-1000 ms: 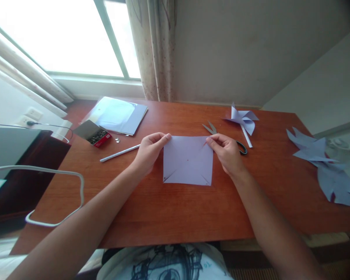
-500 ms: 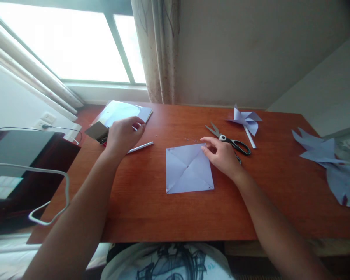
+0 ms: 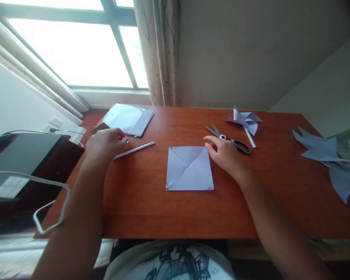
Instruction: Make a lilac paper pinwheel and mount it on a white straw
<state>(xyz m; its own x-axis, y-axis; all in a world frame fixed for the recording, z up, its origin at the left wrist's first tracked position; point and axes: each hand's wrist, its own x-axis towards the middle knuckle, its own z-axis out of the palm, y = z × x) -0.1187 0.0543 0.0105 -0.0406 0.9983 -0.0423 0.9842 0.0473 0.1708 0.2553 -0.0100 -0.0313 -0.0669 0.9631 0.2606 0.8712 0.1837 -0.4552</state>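
My right hand rests on the wooden table with its fingers loosely spread and its fingertips touching the upper right corner of the pale blue paper square. It pinches nothing; it only presses that corner flat. The square lies flat near the middle of the table, straight ahead of me, with 2 diagonal creases or cuts crossing at its centre.

My left hand is out to the left, well apart from the square, with the fingers curled down over something small on the tabletop. I cannot tell whether it grips anything, because the back of the hand hides what lies under it. Just beside its fingertips lies a thin white stick, slanting up toward the right; I cannot tell whether the fingers touch its near end. Behind the hand, a corner of a small dark box shows, and beyond that a stack of pale blue sheets lies near the window.

Just behind my right hand lie scissors with black handles, blades pointing left. Farther back stands out a finished blue paper pinwheel on a white stick. At the far right edge of the table lie several cut blue paper pieces, spread in pointed shapes.
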